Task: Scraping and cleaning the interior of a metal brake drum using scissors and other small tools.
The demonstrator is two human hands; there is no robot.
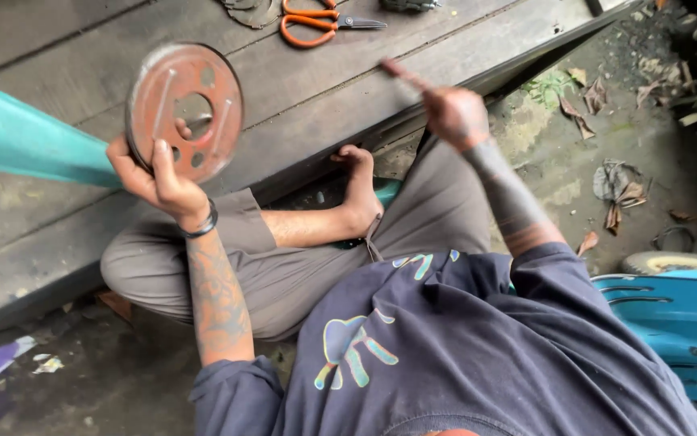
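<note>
Rusty round metal plate (185,111) held upright in left hand (155,173), fingers gripping its lower edge, above wooden surface (58,48). Right hand (455,115) clenched around thin blurred stick (403,74). Orange scissors (320,23) lie beyond on the surface.

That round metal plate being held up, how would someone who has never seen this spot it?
Start at the grey wooden platform across the top. Above its near edge, beside a teal panel, the left hand holds up a rusty reddish disc. It alone is round and pierced with holes and slots; the orange-handled scissors lie flat farther back.
</note>
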